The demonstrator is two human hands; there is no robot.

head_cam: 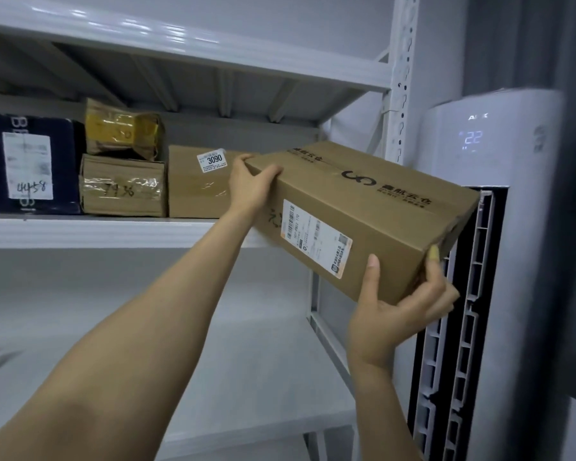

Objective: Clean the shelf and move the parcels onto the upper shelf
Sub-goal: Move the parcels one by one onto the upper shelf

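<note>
Two hands, left (251, 186) and right (391, 322), grip a tilted parcel (373, 207)

Long brown cardboard box (363, 207) sits mid-right of the frame, tilted. Its upper-left end is at the front edge of the upper shelf (113, 231) and its lower-right end sticks out past the rack. There's a white shipping label on its side and black print on top.

The left hand (250, 184) grips the far end, the right hand (399, 314) the near corner.

Already on that shelf, left to right:
- navy box (30, 161)
- small taped box (123, 186) with a crumpled yellow-taped packet (123, 131) on top
- plain box with a 3090 sticker (197, 184)
</note>
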